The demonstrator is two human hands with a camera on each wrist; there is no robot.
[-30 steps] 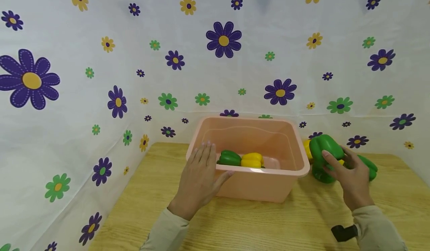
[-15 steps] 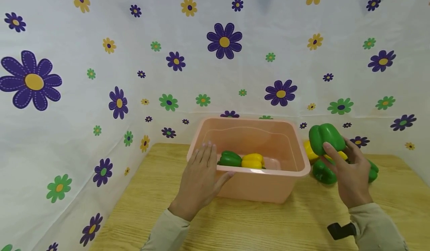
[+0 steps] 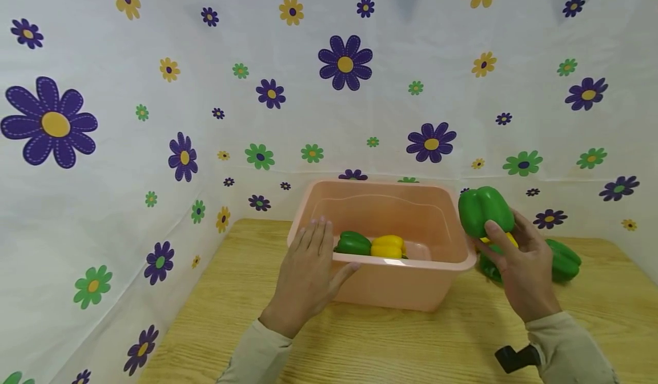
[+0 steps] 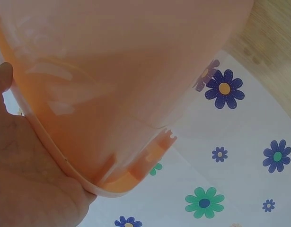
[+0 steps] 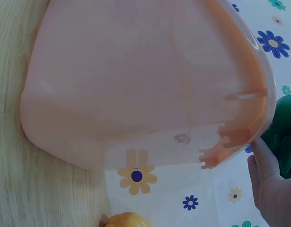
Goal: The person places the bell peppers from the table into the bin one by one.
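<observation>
My right hand grips a green bell pepper, raised beside the right end of a pink plastic bin. In the right wrist view the same green bell pepper shows at the right edge, above the fingers. My left hand lies with straight fingers over the bin's front left rim, and its palm meets that rim in the left wrist view. Inside the bin a green bell pepper and a yellow bell pepper lie side by side.
Behind and below my right hand, more peppers lie on the wooden table, among them a green bell pepper and a partly hidden yellow one. A white flowered sheet hangs behind the bin and along the left.
My right hand has lifted the green bell pepper off the group at the right and brought it left, towards the bin's right rim. My left hand stays on the rim.
</observation>
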